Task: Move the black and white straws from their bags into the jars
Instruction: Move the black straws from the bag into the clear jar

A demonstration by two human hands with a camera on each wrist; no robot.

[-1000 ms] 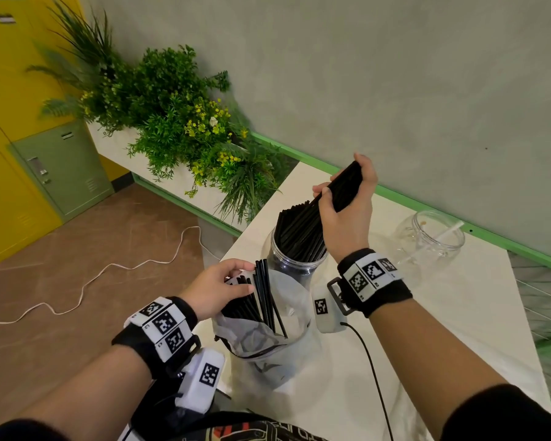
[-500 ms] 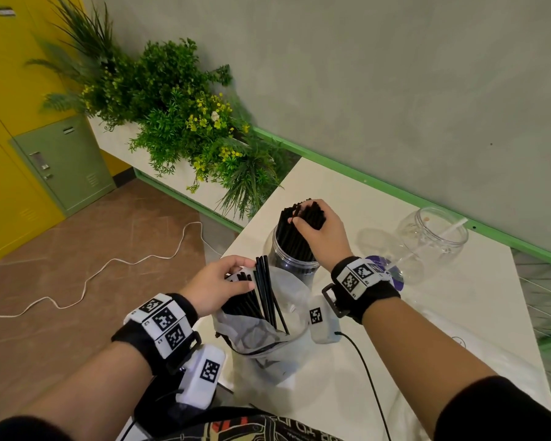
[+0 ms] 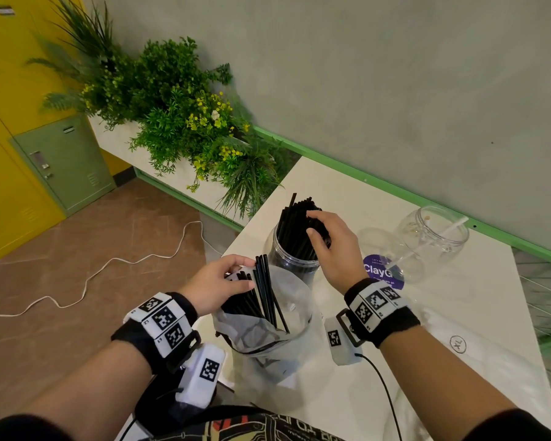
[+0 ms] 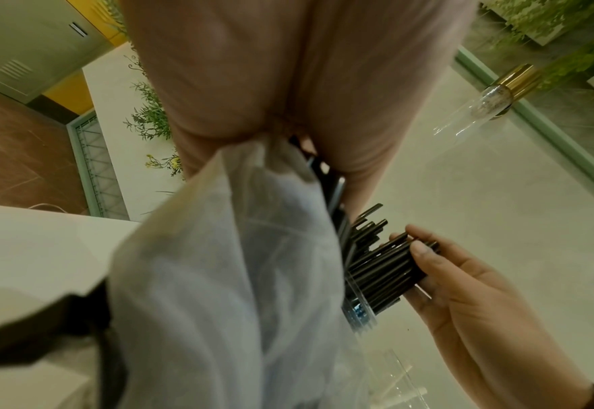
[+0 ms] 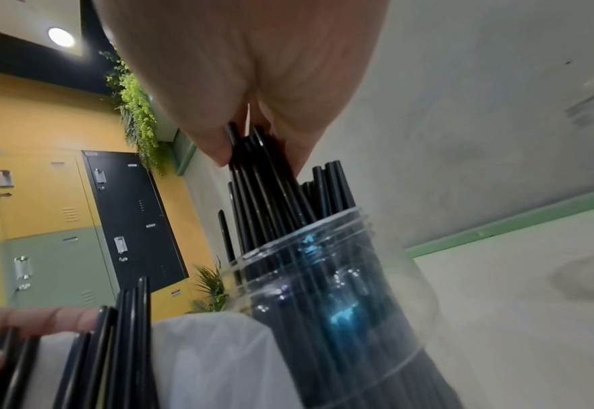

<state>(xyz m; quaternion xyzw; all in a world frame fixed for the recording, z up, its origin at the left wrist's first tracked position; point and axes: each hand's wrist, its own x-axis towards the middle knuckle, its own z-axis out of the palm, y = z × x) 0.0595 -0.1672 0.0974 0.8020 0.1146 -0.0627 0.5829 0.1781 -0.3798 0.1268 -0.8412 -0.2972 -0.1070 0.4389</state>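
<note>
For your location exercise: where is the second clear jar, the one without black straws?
In the head view, the near-empty jar stands at the table's far right by the green rail, right of the black-straw jar.

Straw jar: on the desk, behind the bag.
Second jar: on its side, right of the straw jar.
Bag: at the desk's near left edge.
Plants: beyond the desk's left corner.

You face a grey wall; planter and yellow-green lockers stand left, on brown floor.
</note>
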